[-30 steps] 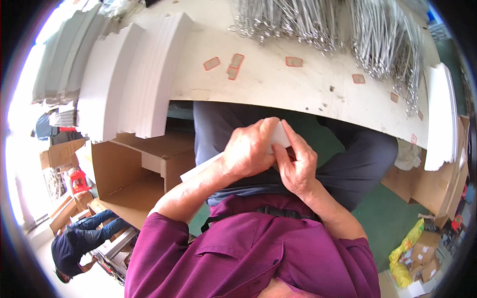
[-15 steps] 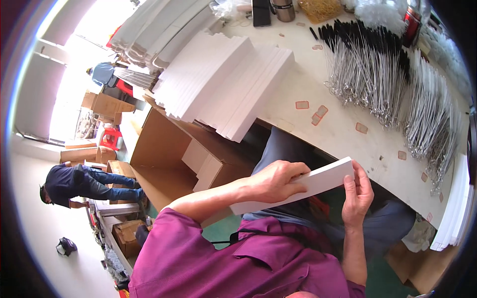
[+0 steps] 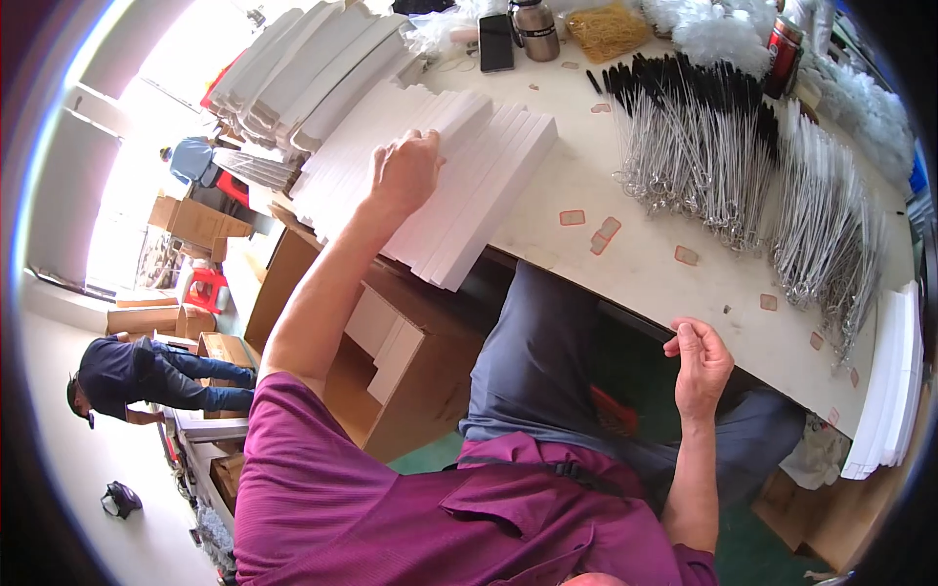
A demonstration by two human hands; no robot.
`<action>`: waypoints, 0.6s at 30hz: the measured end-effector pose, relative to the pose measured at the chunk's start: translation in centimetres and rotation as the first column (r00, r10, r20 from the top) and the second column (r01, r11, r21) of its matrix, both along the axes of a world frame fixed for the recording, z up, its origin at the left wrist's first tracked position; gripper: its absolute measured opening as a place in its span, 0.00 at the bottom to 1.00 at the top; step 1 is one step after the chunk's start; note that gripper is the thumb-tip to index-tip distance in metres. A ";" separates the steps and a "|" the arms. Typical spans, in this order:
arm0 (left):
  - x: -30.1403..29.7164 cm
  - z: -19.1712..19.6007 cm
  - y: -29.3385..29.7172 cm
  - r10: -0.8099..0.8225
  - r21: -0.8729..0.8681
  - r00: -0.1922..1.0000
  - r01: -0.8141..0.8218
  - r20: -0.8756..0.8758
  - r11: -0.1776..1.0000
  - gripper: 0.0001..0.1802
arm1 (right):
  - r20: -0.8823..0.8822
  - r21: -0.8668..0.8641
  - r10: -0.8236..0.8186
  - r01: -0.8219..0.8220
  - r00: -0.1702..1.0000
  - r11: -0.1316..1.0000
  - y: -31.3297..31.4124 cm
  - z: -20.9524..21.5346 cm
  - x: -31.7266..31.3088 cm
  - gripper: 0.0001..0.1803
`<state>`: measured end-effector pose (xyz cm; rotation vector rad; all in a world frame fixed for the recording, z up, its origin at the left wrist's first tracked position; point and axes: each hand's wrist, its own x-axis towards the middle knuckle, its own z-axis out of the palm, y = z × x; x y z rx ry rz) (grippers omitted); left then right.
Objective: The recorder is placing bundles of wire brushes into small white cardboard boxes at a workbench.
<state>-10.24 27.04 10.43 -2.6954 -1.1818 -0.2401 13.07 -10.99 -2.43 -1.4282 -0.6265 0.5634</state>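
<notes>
My left hand (image 3: 408, 174) reaches over a stack of long, narrow white boxes (image 3: 498, 186) on the table's left side. Its fingers are curled down on one of them, with the fingertips partly hidden. My right hand (image 3: 702, 369) is raised by the table's front edge, thumb and fingers drawn together, and nothing shows between them. Left of my legs an open brown carton (image 3: 420, 376) stands below the table, with some white pieces (image 3: 376, 327) inside.
Thin wire brushes with black tips (image 3: 694, 146) and white tips (image 3: 831, 215) lie in piles on the table (image 3: 547, 254). Behind them are a phone (image 3: 496, 44), a metal flask (image 3: 535, 31) and a red can (image 3: 784, 57). A person (image 3: 147, 376) bends over boxes at left.
The long white box that both hands held is no longer in them. My left hand has moved up and left onto the stack; my right hand stays near its place, its fingers now drawn in.
</notes>
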 end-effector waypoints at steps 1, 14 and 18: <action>0.6 -0.4 0.6 0.038 0.096 0.996 -0.031 -0.081 0.995 0.16 | -0.029 0.011 0.002 -0.002 1.000 1.000 -0.1 -0.1 0.1 0.09; 6.8 -3.1 -12.0 -0.458 -0.103 0.799 0.532 0.390 0.840 0.22 | 0.483 -0.065 -0.254 0.323 0.838 0.944 -6.6 3.6 5.9 0.06; 10.9 -6.8 -15.6 -0.413 -0.233 0.738 0.598 0.533 0.767 0.21 | 0.800 -0.020 -0.399 0.685 0.447 0.728 -14.4 5.5 12.6 0.09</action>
